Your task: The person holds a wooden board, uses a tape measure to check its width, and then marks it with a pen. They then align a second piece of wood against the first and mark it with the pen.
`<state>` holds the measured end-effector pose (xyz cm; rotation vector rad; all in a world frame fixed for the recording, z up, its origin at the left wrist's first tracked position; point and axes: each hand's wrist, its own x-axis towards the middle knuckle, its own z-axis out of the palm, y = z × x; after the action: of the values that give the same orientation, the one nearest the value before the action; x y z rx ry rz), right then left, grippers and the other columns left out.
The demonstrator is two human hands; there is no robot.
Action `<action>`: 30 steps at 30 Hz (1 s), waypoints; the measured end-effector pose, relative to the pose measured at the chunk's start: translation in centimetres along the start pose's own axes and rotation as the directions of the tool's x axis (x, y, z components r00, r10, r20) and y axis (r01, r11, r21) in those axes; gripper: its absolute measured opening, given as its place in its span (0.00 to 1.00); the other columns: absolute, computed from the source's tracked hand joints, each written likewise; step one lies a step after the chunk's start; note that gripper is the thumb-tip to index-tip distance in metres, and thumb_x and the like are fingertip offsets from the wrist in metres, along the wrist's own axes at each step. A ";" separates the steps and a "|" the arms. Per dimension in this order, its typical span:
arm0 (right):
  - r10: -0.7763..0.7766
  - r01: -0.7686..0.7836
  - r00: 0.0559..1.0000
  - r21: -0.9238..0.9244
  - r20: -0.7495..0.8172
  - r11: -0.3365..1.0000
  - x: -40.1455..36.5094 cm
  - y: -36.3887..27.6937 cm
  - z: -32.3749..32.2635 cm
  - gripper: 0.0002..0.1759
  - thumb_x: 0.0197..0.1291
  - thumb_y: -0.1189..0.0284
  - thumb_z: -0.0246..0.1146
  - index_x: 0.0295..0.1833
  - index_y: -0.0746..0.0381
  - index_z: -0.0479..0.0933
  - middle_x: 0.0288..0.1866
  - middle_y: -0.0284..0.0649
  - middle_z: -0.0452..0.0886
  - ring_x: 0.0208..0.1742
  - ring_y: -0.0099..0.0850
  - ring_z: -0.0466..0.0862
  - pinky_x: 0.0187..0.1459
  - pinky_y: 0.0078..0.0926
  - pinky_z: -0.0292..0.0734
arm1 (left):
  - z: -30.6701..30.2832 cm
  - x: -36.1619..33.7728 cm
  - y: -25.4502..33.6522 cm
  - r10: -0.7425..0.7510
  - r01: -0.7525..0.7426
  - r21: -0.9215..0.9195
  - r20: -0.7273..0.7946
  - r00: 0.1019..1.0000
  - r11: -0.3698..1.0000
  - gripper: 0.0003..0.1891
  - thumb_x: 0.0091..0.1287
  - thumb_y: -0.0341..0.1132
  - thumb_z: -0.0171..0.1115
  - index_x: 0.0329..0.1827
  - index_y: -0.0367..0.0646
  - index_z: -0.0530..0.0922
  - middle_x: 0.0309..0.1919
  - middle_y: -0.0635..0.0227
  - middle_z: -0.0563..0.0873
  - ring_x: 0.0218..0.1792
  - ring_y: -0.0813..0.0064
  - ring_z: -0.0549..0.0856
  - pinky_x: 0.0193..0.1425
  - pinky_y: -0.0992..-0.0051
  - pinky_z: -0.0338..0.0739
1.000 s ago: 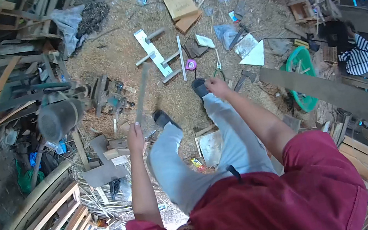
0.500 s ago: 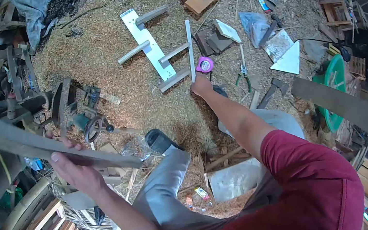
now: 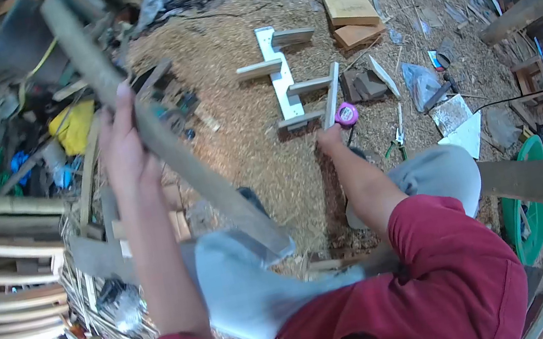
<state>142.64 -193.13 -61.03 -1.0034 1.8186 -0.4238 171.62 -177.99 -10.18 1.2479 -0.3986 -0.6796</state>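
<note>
on the left side of the view, the left hand (image 3: 125, 141) is lifting high with the arm stretching almost straight up from the shoulder, fingers lying long against a grey wooden plank (image 3: 218, 193) and clasping it from the side. the plank is slanting steeply, its top end pointing to the clutter at the upper left and its bottom end hanging just over the grey-trousered knee (image 3: 239, 277). the right arm is reaching forward and down, and the right hand (image 3: 329, 137) is resting on the sawdust floor (image 3: 244, 138) at the near end of a thin wooden strip (image 3: 332, 95); whether it is pinching the strip or only touching it i cannot tell. a pink tape measure (image 3: 347, 114) is lying just beside that hand, and the strip is leaning against a white board (image 3: 282, 87) with short cross pieces. compared with half a second ago, the plank is standing far steeper and higher, having lain low and nearly level then, while the right hand is staying at the same end of the strip.
</note>
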 end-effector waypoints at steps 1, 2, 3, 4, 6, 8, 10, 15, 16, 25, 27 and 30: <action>-0.015 0.015 1.000 -0.005 -0.017 1.000 -1.0 -1.6 -1.3 0.33 0.59 0.67 0.67 0.67 0.70 0.67 0.57 0.61 0.81 0.56 0.51 0.84 0.55 0.49 0.78 | 0.1 -0.9 0.7 0.010 -0.010 0.008 -0.003 1.000 1.000 0.17 0.74 0.44 0.69 0.56 0.44 0.77 0.35 0.70 0.82 0.33 0.76 0.82 0.37 0.74 0.80; -0.024 0.023 0.999 -0.017 -0.032 1.000 -3.0 -3.1 -3.1 0.33 0.60 0.68 0.67 0.68 0.70 0.66 0.54 0.57 0.82 0.49 0.46 0.85 0.46 0.47 0.80 | 0.2 -2.0 1.2 0.012 -0.012 0.018 -0.013 1.000 1.000 0.17 0.73 0.45 0.70 0.54 0.45 0.76 0.32 0.70 0.81 0.29 0.76 0.81 0.34 0.73 0.80; -0.006 0.005 0.999 -0.028 -0.044 1.000 -5.6 -2.6 -4.3 0.33 0.61 0.69 0.67 0.68 0.70 0.65 0.51 0.53 0.83 0.41 0.42 0.86 0.36 0.45 0.81 | 0.2 -3.3 1.4 0.004 -0.004 0.003 -0.014 1.000 1.000 0.17 0.73 0.45 0.69 0.54 0.45 0.76 0.32 0.68 0.81 0.29 0.75 0.81 0.33 0.73 0.80; 0.002 -0.001 0.998 0.014 -0.063 1.000 -6.5 -2.8 -5.1 0.31 0.63 0.68 0.65 0.68 0.71 0.66 0.50 0.52 0.83 0.40 0.41 0.86 0.34 0.44 0.80 | 0.1 -4.0 1.4 0.002 -0.002 -0.013 0.003 1.000 1.000 0.17 0.74 0.46 0.68 0.54 0.46 0.75 0.32 0.67 0.81 0.28 0.74 0.81 0.32 0.73 0.80; 0.015 -0.003 0.993 0.098 -0.116 0.995 -6.6 -4.8 -7.2 0.28 0.66 0.67 0.62 0.66 0.71 0.67 0.48 0.50 0.83 0.37 0.39 0.85 0.28 0.41 0.79 | -0.7 -4.4 0.3 -0.023 0.025 -0.063 0.037 0.999 0.998 0.16 0.78 0.46 0.61 0.55 0.44 0.73 0.34 0.65 0.82 0.32 0.73 0.82 0.35 0.72 0.80; -0.016 0.021 1.000 0.456 -0.015 0.890 -10.1 -10.1 -10.1 0.22 0.71 0.64 0.57 0.60 0.71 0.71 0.44 0.48 0.82 0.34 0.38 0.85 0.24 0.38 0.77 | -1.0 -4.6 -1.2 -0.020 0.029 -0.159 0.057 0.998 0.987 0.16 0.80 0.47 0.57 0.56 0.44 0.73 0.35 0.64 0.82 0.35 0.70 0.83 0.37 0.69 0.81; -0.194 0.139 0.981 0.590 0.030 0.795 -12.7 -14.9 -12.7 0.19 0.73 0.64 0.54 0.56 0.71 0.73 0.40 0.46 0.81 0.32 0.36 0.85 0.23 0.37 0.77 | -1.1 -4.4 -2.4 0.015 0.004 -0.275 0.069 0.997 0.961 0.16 0.80 0.50 0.55 0.56 0.47 0.74 0.34 0.63 0.81 0.35 0.66 0.83 0.39 0.62 0.82; -0.530 0.413 0.835 0.465 0.151 0.783 -31.0 -27.6 -23.9 0.23 0.69 0.60 0.66 0.56 0.69 0.72 0.36 0.41 0.80 0.25 0.31 0.82 0.22 0.31 0.74 | 1.0 -7.0 0.5 0.122 -0.065 -0.269 0.201 0.972 0.961 0.16 0.85 0.44 0.44 0.58 0.45 0.77 0.48 0.67 0.88 0.43 0.70 0.82 0.47 0.64 0.79; -0.613 0.521 0.780 0.411 0.127 0.748 -34.0 -28.2 -25.4 0.23 0.69 0.60 0.67 0.56 0.68 0.73 0.36 0.40 0.80 0.24 0.29 0.82 0.22 0.30 0.74 | 1.5 -7.8 1.2 0.135 -0.068 -0.303 0.206 0.969 0.951 0.16 0.85 0.44 0.44 0.59 0.46 0.77 0.48 0.66 0.88 0.43 0.70 0.82 0.48 0.64 0.79; -0.954 0.913 0.300 0.294 -0.011 0.284 -47.3 -19.8 -26.4 0.21 0.67 0.71 0.69 0.61 0.68 0.75 0.45 0.43 0.81 0.46 0.32 0.83 0.45 0.29 0.78 | 5.4 -11.5 5.5 0.300 -0.190 -0.451 0.184 0.936 0.872 0.15 0.85 0.45 0.46 0.63 0.47 0.74 0.52 0.65 0.86 0.44 0.71 0.82 0.50 0.66 0.78; -0.975 0.957 0.222 0.195 -0.008 0.216 -47.3 -18.0 -25.3 0.22 0.65 0.73 0.69 0.61 0.69 0.75 0.50 0.48 0.80 0.51 0.39 0.82 0.50 0.33 0.78 | 5.0 -11.0 4.6 0.303 -0.177 -0.508 0.175 0.937 0.843 0.15 0.85 0.44 0.46 0.64 0.48 0.71 0.53 0.64 0.85 0.45 0.72 0.82 0.52 0.66 0.79; -0.976 0.960 0.208 0.178 0.070 0.217 -45.7 -17.2 -23.3 0.24 0.63 0.75 0.69 0.63 0.68 0.74 0.54 0.53 0.79 0.54 0.50 0.81 0.55 0.40 0.77 | 4.4 -9.1 2.3 0.314 -0.126 -0.625 0.199 0.928 0.770 0.16 0.85 0.44 0.47 0.67 0.47 0.69 0.56 0.64 0.83 0.50 0.70 0.83 0.58 0.63 0.80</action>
<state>138.18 -170.78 -11.97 -2.0138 0.7085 -1.1415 162.77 -174.80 -5.95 0.4723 -0.5152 -0.7129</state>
